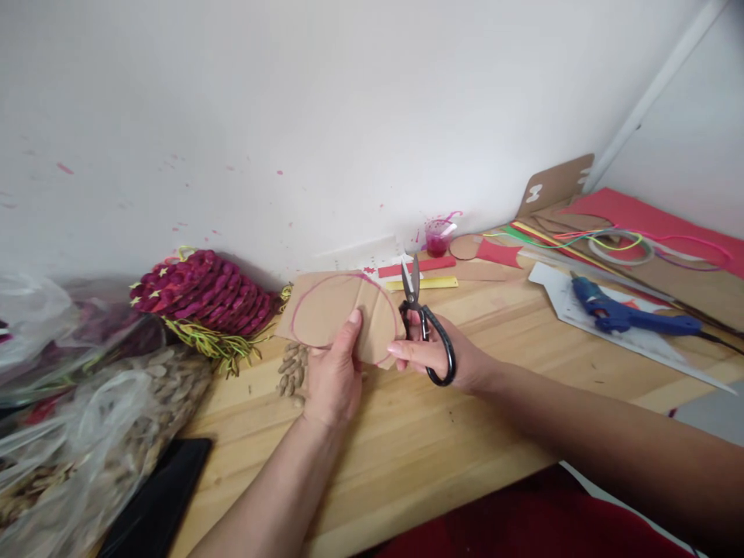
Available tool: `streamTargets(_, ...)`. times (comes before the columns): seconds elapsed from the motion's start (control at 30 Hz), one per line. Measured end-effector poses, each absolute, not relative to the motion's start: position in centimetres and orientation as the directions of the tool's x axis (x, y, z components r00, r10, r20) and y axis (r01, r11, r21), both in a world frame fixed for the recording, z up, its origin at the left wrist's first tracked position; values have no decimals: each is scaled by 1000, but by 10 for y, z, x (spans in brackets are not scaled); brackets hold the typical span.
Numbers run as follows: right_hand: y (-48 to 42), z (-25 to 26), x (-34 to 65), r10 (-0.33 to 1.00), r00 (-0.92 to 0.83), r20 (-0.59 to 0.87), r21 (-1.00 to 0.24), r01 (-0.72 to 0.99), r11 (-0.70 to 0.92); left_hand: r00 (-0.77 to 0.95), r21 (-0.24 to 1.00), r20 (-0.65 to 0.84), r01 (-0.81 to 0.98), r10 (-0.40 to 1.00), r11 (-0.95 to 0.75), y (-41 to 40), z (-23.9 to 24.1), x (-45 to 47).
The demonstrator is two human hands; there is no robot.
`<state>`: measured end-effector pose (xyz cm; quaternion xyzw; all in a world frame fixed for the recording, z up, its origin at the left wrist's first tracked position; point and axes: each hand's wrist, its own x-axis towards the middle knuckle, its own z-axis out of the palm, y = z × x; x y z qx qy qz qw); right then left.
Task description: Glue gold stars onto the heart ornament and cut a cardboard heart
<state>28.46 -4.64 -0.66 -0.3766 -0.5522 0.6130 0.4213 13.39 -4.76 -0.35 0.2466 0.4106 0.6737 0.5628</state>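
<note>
My left hand (334, 376) grips the lower edge of a piece of cardboard (325, 310), thumb on top and fingers underneath. A large circle is drawn on the cardboard in reddish-purple. Black-handled scissors (439, 345) are in my right hand (433, 353), blades pointing up and slightly apart, just right of the cardboard. The right thumb and fingertips reach to the cardboard's right edge; whether they pinch it I cannot tell. Several peanuts (292, 372) lie on the table beside my left hand.
Left, a stack of purple decorated pieces (203, 291) stands behind a plastic bag of peanuts (168, 387) and a black flat object (160, 496). Right, a blue glue gun (628, 310) rests on white sheeting. A cup of purple paint (437, 239) stands by the wall, near a yellow strip (424, 284).
</note>
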Motion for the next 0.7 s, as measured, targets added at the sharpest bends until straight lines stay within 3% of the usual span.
streamTargets(0.17, -37, 0, 296, 983, -176, 53, -995, -91, 38, -153, 843, -68, -537, 986, -25, -35, 3, 111)
streamTargets(0.23, -32, 4, 306, 996, -68, 58, -994, -93, 51, -264, 850, 1, -508, 964, -140, -23, 7, 91)
streamTargets(0.3, -27, 8, 314, 997, -16, 75, -995, -73, 74, -290, 898, 19, -416, 957, -144, -12, 8, 73)
streamTargets(0.47, -26, 9, 319, 990, -54, 131, -991, 28, 132, -27, 941, -137, -315, 990, 122, -10, 4, 63)
streamTargets(0.57, -29, 7, 315, 985, -108, 135, -989, 41, 140, 42, 939, -221, -262, 974, 224, -20, 4, 77)
streamTargets(0.7, -31, 6, 311, 982, -138, 129, -990, 31, 134, -59, 930, -149, -347, 987, 120, -26, 9, 92)
